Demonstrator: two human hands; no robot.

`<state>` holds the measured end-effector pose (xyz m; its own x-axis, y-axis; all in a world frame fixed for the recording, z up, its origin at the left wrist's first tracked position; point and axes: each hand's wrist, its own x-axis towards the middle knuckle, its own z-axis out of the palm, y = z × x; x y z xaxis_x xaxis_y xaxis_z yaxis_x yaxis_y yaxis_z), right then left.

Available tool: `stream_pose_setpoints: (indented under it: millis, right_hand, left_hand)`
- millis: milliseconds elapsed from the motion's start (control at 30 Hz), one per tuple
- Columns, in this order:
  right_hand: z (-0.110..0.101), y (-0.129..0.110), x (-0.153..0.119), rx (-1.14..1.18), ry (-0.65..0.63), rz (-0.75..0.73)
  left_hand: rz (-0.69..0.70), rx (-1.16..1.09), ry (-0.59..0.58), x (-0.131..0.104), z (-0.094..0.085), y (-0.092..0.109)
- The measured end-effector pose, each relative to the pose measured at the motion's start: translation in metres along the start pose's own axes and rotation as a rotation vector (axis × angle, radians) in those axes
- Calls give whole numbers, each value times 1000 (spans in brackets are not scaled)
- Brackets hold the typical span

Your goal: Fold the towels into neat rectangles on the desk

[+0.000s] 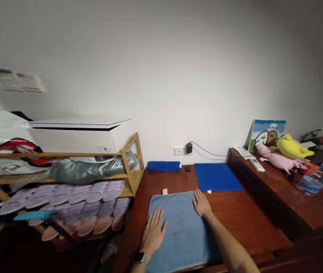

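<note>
A grey-blue cloth lies spread flat on the reddish-brown wooden table, a small white tag at its far edge. My left hand rests flat on the cloth's left side, fingers stretched out, a watch on the wrist. Near the far right corner of the cloth, my right hand lies flat with its fingers extended. A bright blue cloth is laid flat behind and to the right. Against the wall, at the back left of the table, sits a rolled or folded blue cloth.
A wooden rack at left holds a white box, a plastic-wrapped bundle and several slippers. The raised surface at right carries plush toys, a remote and a plastic bottle. A black plug is in the wall socket.
</note>
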<state>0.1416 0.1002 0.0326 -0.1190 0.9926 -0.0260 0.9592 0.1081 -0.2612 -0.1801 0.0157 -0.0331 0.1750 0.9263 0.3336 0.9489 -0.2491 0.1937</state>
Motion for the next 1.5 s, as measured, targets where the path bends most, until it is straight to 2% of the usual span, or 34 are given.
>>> stream_pose_setpoints:
  millis: [100, 200, 300, 400, 633, 833, 900, 1000, 1100, 1167, 1233, 1367, 1500]
  right_hand:
    - [9, 4, -2, 5, 31, -9]
    - [11, 3, -4, 12, 24, -14]
    - [8, 3, -4, 20, 26, -10]
    - [8, 3, -3, 27, 31, -10]
    - [8, 4, -4, 22, 28, -4]
    - [10, 4, -4, 29, 76, -13]
    - [9, 3, -4, 20, 72, -9]
    - [5, 1, -4, 20, 24, -3]
    - [2, -1, -5, 23, 4, 3]
    - [2, -2, -5, 22, 21, 8]
    - [3, -1, -5, 24, 42, 4]
    - [5, -1, -6, 36, 56, -15]
    - [1, -3, -5, 23, 34, -12]
  left_hand:
    - [-7, 18, 7, 16, 0, 0]
    - [12, 18, 1, 50, -2, -3]
    - [14, 14, -38, 83, -2, -15]
    - [-12, 13, -82, 99, 2, -32]
    - [-10, 6, -137, 102, 12, -50]
    - [-12, 16, -88, 102, 5, -58]
    - [-22, 25, -50, 100, 2, -49]
    - [32, 14, 3, 99, 4, -20]
    - [71, -7, -20, 103, 10, 8]
    - [28, -5, -52, 106, 12, 12]
    - [-23, 2, -66, 106, 11, 1]
    - [-72, 6, -86, 101, 6, -34]
    - [-69, -7, -108, 101, 6, -48]
